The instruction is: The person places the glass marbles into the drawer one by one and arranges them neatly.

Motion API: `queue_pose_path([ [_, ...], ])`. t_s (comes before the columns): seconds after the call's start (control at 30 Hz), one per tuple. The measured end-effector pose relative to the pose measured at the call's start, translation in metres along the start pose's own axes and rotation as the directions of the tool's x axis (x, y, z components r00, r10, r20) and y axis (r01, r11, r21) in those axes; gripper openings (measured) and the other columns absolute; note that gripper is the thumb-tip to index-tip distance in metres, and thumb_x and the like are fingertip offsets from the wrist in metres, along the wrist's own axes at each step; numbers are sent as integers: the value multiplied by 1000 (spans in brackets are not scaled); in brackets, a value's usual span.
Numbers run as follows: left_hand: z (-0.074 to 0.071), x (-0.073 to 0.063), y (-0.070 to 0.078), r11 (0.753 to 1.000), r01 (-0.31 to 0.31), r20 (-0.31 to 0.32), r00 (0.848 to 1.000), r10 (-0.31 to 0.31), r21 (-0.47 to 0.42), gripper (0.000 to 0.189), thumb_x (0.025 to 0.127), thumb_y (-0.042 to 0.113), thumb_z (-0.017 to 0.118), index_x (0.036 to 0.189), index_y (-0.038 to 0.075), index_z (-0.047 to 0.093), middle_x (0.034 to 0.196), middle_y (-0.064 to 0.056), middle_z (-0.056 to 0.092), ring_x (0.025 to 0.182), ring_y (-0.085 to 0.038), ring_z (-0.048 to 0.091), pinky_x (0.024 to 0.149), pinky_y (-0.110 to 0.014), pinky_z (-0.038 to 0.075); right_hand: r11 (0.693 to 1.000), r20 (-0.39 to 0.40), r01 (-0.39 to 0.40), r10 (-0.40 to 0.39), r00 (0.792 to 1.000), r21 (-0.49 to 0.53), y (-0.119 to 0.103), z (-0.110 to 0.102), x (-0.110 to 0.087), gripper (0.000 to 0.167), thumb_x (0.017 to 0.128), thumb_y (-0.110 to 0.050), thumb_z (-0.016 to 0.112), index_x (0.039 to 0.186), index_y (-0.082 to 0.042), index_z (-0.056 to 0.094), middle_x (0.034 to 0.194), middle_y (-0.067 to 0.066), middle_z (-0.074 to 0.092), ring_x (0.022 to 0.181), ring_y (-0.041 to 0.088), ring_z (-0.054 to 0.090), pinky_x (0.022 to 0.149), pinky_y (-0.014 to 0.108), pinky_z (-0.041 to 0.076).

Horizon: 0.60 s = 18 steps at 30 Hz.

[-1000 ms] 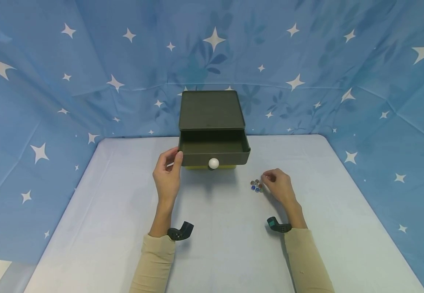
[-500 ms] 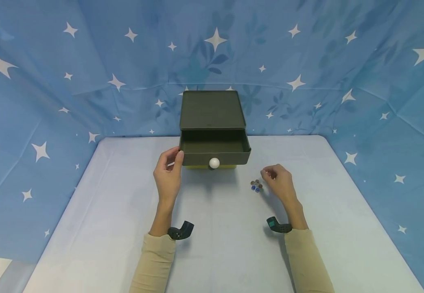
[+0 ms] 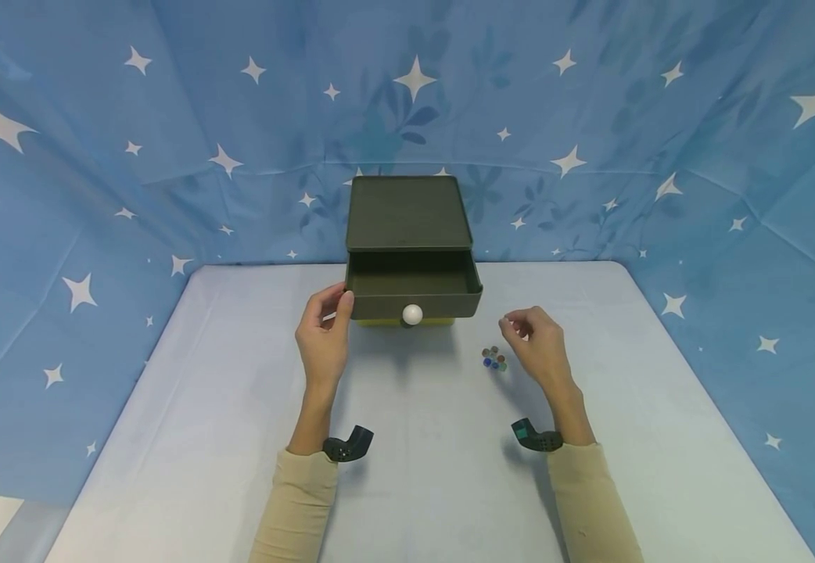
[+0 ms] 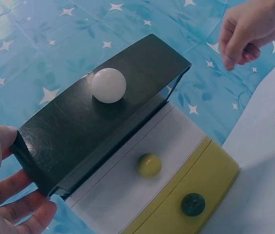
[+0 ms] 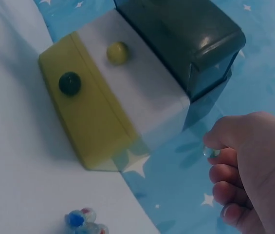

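My left hand (image 3: 323, 336) grips the left front corner of the pulled-out dark green top drawer (image 3: 414, 305), thumb on its front and fingers at its side. The drawer has a white round knob (image 4: 109, 86), and its visible floor is bare. My right hand (image 3: 537, 344) is raised to the right of the drawer. In the right wrist view its thumb and forefinger pinch a clear glass marble (image 5: 210, 151) with a greenish tint. Below that hand a small cluster of glass marbles (image 3: 494, 360), some blue and some brownish, lies on the table.
Beneath the top drawer are a white drawer (image 4: 122, 170) with a yellow knob and a yellow drawer (image 5: 88, 117) with a green knob, both pushed in. The unit stands on a white-covered table (image 3: 407, 469), near its back edge. A blue star-patterned curtain (image 3: 238, 109) hangs behind.
My right hand has lifted up and away from the marble cluster, pinching one marble. The left hand keeps its place on the drawer, which has not moved.
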<state>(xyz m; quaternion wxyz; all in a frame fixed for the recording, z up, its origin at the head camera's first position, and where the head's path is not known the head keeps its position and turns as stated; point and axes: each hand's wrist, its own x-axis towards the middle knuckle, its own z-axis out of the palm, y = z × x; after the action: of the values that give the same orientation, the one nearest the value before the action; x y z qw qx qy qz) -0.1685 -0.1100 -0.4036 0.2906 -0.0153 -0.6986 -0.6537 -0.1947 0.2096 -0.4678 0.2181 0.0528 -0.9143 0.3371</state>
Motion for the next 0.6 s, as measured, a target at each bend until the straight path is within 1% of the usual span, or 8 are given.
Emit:
queue_pose_path([
  [0.1, 0, 0, 0, 1000, -3, -1, 1000, 3, 0, 27, 96, 11, 66, 118, -5, 67, 111, -23, 69, 96, -3, 61, 78, -19, 51, 999, -33, 38, -38, 999, 8, -7, -4, 1, 18, 95, -20, 68, 102, -4, 71, 85, 9, 63, 77, 20, 55, 66, 23, 43],
  [0.3, 0, -1, 1, 1000, 1, -4, 1000, -1, 5, 27, 96, 11, 67, 118, -4, 67, 111, -23, 69, 96, -4, 61, 79, -23, 51, 995, -84, 98, -95, 992, 24, -20, -10, 5, 16, 94, -18, 69, 100, -3, 72, 84, 9, 62, 75, 19, 55, 67, 19, 41],
  [0.5, 0, 0, 0, 1000, -4, -8, 1000, 4, 10, 27, 96, 11, 67, 118, -4, 67, 111, -22, 70, 96, -3, 61, 78, -22, 51, 981, -145, 185, -175, 974, 56, -31, -16, 11, 13, 91, -12, 71, 98, -1, 72, 81, 10, 62, 72, 19, 55, 66, 15, 37],
  [0.6, 0, 0, 0, 1000, -9, -7, 1000, 9, 3, 27, 96, 11, 67, 118, -4, 67, 111, -23, 70, 95, -4, 62, 78, -20, 50, 974, -171, 216, -203, 964, 65, -39, -19, 14, 13, 91, -12, 72, 99, -1, 72, 82, 11, 62, 72, 20, 55, 67, 14, 36],
])
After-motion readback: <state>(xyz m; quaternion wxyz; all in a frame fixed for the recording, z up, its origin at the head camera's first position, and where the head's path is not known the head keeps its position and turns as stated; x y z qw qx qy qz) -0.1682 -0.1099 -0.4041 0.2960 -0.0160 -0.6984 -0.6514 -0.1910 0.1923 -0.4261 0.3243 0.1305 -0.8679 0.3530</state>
